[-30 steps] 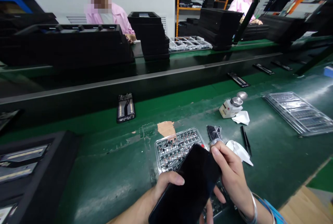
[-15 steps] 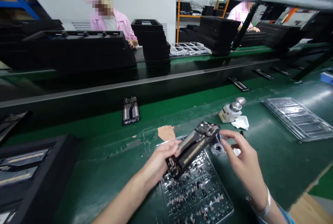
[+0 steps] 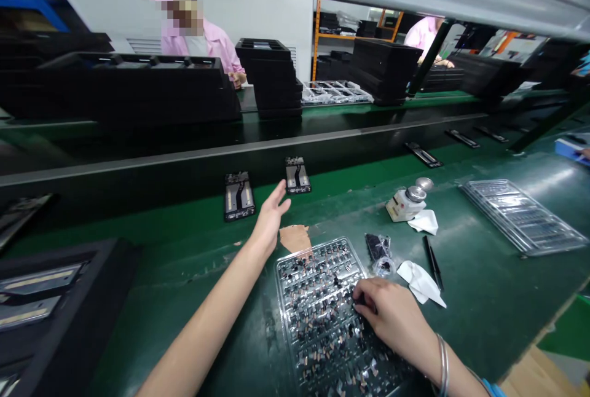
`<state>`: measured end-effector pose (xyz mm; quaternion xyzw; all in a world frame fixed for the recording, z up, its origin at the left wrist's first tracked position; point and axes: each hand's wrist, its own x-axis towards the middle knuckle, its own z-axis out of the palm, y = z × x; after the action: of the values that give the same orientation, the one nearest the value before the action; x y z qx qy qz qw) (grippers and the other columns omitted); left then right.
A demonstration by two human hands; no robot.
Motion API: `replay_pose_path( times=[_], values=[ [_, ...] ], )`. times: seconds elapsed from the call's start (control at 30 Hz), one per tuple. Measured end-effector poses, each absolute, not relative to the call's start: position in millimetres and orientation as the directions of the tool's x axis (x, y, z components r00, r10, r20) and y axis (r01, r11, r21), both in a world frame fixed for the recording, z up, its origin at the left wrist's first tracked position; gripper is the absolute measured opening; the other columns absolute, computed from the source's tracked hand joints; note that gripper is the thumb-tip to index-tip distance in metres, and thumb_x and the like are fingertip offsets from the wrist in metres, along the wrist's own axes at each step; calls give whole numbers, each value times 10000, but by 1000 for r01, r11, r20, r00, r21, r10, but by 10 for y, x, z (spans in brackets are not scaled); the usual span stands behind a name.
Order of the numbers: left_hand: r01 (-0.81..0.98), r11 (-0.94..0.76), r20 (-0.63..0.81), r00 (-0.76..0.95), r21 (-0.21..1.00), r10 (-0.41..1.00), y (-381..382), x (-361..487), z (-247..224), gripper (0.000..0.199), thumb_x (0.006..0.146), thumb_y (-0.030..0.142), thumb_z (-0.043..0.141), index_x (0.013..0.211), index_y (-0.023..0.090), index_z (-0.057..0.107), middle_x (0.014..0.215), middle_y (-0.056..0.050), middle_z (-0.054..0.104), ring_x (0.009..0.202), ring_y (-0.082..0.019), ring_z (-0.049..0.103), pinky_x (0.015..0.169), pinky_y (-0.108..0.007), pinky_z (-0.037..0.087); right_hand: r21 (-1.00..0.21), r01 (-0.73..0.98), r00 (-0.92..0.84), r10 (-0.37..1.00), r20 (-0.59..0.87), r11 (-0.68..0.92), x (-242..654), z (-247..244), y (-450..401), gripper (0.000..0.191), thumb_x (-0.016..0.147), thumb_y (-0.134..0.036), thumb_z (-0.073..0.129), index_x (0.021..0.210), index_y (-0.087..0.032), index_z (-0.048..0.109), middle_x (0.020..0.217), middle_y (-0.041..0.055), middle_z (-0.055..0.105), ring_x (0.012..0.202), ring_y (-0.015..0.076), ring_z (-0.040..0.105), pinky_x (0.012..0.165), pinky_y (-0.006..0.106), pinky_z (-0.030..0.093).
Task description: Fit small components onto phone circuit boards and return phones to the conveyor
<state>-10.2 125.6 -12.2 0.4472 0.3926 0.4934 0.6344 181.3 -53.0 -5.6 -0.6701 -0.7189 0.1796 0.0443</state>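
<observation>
My left hand (image 3: 271, 216) is open, its fingers spread and holding nothing. Its fingertips are close to an open-backed smartphone (image 3: 297, 174) lying face down on the green conveyor belt (image 3: 350, 185), with a small gap between them. A second such phone (image 3: 239, 195) lies further left on the belt. My right hand (image 3: 389, 314) rests over a clear plastic tray (image 3: 322, 317) packed with small black and copper parts. Its fingers are curled down among the parts, and they hide whether anything is pinched between them.
On the bench lie a brown tape patch (image 3: 295, 238), a bag of black parts (image 3: 378, 254), black tweezers (image 3: 432, 262), white cloths (image 3: 419, 281) and a pump dispenser (image 3: 406, 203). A clear tray stack (image 3: 520, 216) sits right, a black parts tray (image 3: 55, 286) left, and co-workers (image 3: 196, 31) stand beyond.
The phone held in both hands now lies on the belt, and my left hand has let go of it. My right hand has moved down to the tray.
</observation>
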Motion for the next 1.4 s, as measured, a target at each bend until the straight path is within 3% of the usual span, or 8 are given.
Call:
replay_pose_path(
  times=[0.13, 0.2, 0.33, 0.5, 0.63, 0.87, 1.1, 1.4],
  values=[
    [-205, 154, -72, 359, 967, 931, 722, -150, -66, 246, 826, 238, 513, 1044, 160, 596, 1134, -101, 608, 1025, -233, 559, 817, -324, 413, -382, 922, -141, 973, -182, 62, 1841, -20, -488, 135, 733, -101, 536, 701, -221, 587, 661, -12, 624, 605, 162, 563, 556, 250, 353],
    [-100, 123, -64, 460, 987, 886, 492, -121, -48, 204, 842, 276, 484, 942, 146, 604, 942, -92, 654, 811, -199, 602, 670, -292, 427, -454, 890, -123, 981, -152, 42, 1841, -2, -470, 128, 758, -124, 528, 684, -216, 578, 672, -11, 622, 615, 157, 559, 574, 251, 371],
    [214, -283, 83, 643, 935, 761, 186, -25, -44, 184, 803, 321, 557, 714, 162, 570, 624, 0, 561, 581, -133, 486, 555, -241, 328, -752, 650, 65, 994, -91, -111, 1759, 2, -449, 137, 824, -293, 524, 736, -200, 573, 671, -12, 597, 592, 145, 545, 540, 239, 394],
    [302, -652, 295, 708, 695, 642, 43, 20, -72, 156, 860, 272, 477, 767, 182, 564, 695, -31, 567, 672, -176, 480, 606, -271, 299, -950, 265, 93, 985, -144, -163, 1573, -33, -457, 210, 795, -366, 580, 726, -168, 562, 664, -7, 563, 575, 121, 502, 461, 206, 350],
    [330, -610, 257, 690, 721, 677, 31, 22, -73, 232, 897, 212, 369, 747, 184, 543, 692, -26, 539, 677, -173, 471, 635, -270, 302, -972, 197, 93, 990, -108, -125, 1546, -35, -485, 229, 823, -366, 556, 718, -163, 579, 635, -17, 527, 540, 104, 443, 466, 205, 349],
    [239, -241, 12, 685, 940, 728, 45, 25, -30, 326, 911, 271, 325, 612, 174, 410, 581, 37, 426, 573, -115, 394, 565, -233, 254, -928, 368, 145, 989, -9, -63, 1642, 20, -496, 149, 795, -331, 600, 780, -187, 633, 733, 9, 619, 648, 146, 538, 558, 234, 418],
    [241, -275, 40, 680, 931, 732, 36, 53, -83, 315, 887, 227, 360, 576, 173, 347, 569, 52, 318, 562, -98, 317, 548, -230, 225, -864, 503, 55, 998, 19, -11, 1611, 56, -480, 117, 808, -276, 578, 736, -191, 614, 636, -25, 581, 552, 119, 494, 521, 225, 402],
    [259, -269, 31, 664, 928, 747, 15, 67, -134, 287, 886, 227, 364, 605, 173, 345, 579, 51, 345, 571, -92, 329, 550, -221, 232, -872, 483, -15, 995, -96, -77, 1634, 33, -473, 114, 819, -274, 556, 737, -196, 568, 650, -28, 563, 576, 120, 492, 537, 222, 376]
  ],
)
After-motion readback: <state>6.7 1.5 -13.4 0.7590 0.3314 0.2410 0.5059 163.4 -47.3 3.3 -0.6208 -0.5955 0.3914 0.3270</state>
